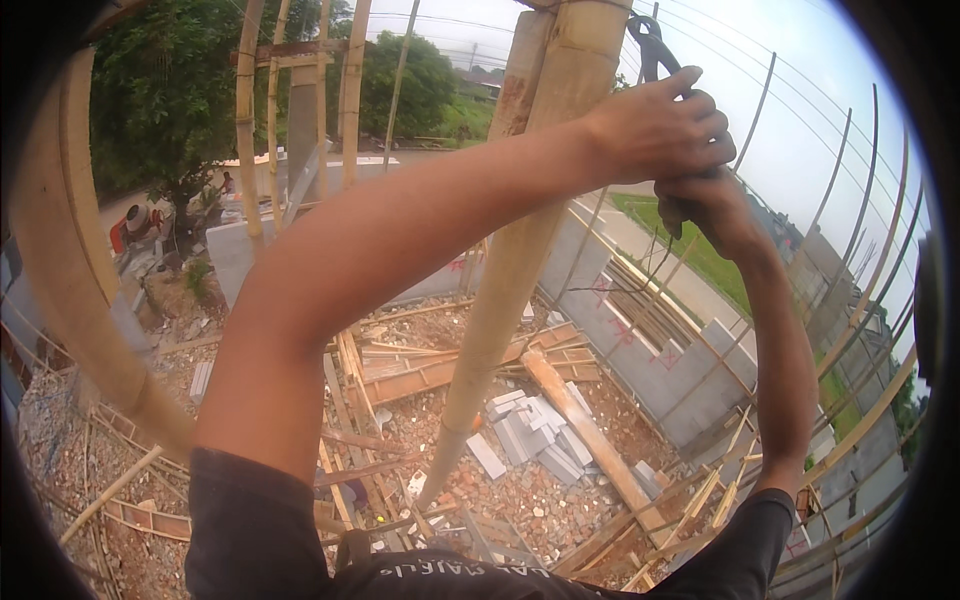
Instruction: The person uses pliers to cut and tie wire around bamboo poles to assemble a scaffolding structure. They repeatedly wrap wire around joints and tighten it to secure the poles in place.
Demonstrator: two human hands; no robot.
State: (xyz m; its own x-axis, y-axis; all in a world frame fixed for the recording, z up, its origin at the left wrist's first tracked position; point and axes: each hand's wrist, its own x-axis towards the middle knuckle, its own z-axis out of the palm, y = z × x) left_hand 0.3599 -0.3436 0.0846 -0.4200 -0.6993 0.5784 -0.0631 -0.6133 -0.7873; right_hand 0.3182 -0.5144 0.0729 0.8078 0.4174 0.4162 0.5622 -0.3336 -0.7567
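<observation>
Dark pincers (652, 42) are raised at the upper right, their rounded jaws pointing up beside a thick bamboo pole (500, 290). My left hand (665, 125) is closed around the pincers, its thumb lying up along the tool. Just below and touching it, my right hand (712, 205) is closed too, apparently on the lower end of the handles; its fingers hide most of what is in it. A thin dark wire (660, 262) hangs under my right hand. My left forearm crosses in front of the bamboo pole.
Below lie a rubble floor, a pile of grey blocks (535, 432), a long plank (590, 430) and scattered timber forms (410, 380). A grey block wall (640, 350) runs at right, with upright rods (835, 180) beyond. A curved bamboo pole (75, 250) stands left.
</observation>
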